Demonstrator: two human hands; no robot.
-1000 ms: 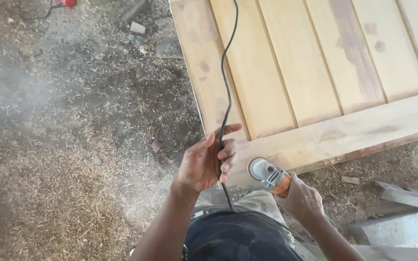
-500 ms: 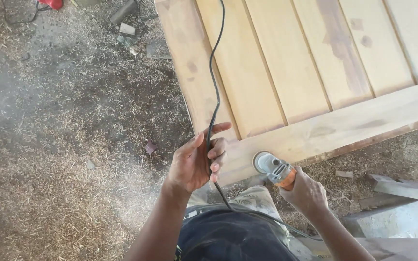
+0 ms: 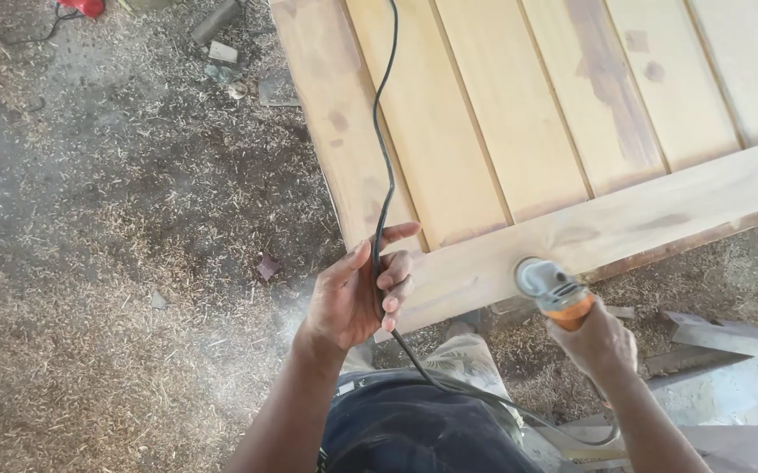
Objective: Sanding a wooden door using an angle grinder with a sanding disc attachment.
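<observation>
Grinder (image 3: 551,289), 1 orange-handled tool, rests on the wooden door's (image 3: 519,131) near edge, gripped by the right hand (image 3: 601,340). Left hand (image 3: 360,296) clenches 1 black cord (image 3: 385,158). Sawdust floor (image 3: 107,263) around; door's far end cut off.

Left hand (image 3: 357,293) raised, grip curled closed, right hand (image 3: 598,337) clenched, forearm extended

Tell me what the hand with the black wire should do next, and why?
Probably lift the black power cord a little to the left, off the wooden door panel. The left hand grips it while it trails across the boards, and the right hand presses the orange angle grinder on the bottom rail nearby.
</observation>
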